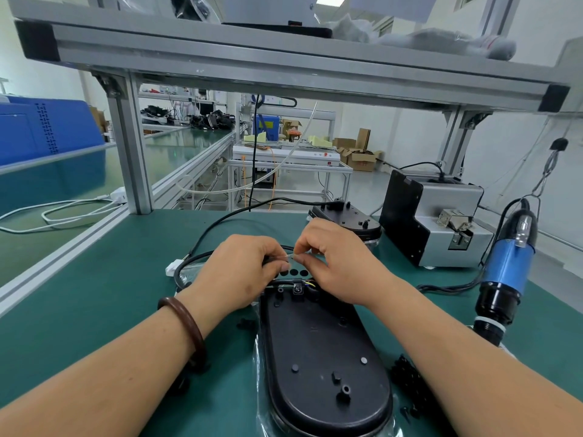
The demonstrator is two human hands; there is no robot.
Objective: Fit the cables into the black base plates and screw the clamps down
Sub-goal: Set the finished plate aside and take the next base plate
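Two hands at the far end of the black base plate (315,357), which lies along the desk's (110,294) near edge, centre. Left hand (239,269) and right hand (334,263) both have curled fingers pinching a thin pale strand (wire or tie, cannot tell). The cable (214,225) already sits under the clamp (297,287), with a screw head visible. Likely mid-task: tidying is left, tightness unconfirmed. The screwdriver (508,266) lies idle at the right edge.

Left hand (239,269), right hand (340,263) on cable (197,244).
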